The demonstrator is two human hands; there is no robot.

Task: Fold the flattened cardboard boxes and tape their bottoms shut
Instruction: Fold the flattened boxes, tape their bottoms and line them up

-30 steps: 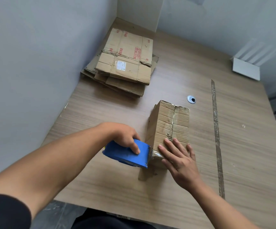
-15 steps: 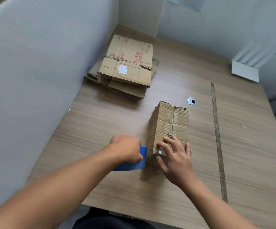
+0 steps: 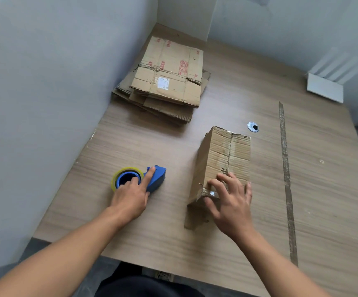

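A folded cardboard box stands on the wooden table, its taped bottom facing up with clear tape along the seam. My right hand rests on the box's near end, fingers spread over the tape's end. A blue tape dispenser with a yellowish roll lies flat on the table to the box's left. My left hand lies on the dispenser, fingers straight, the index finger stretched along its blue body. A stack of flattened cardboard boxes lies at the back left.
Grey partition walls close off the left and back sides. A round cable grommet sits behind the box. A strip of old tape runs along the table on the right. A white rack stands at the far right corner.
My left hand has carried the dispenser away from the box to the left and laid it flat on the table. My right hand stays on the box's near end.
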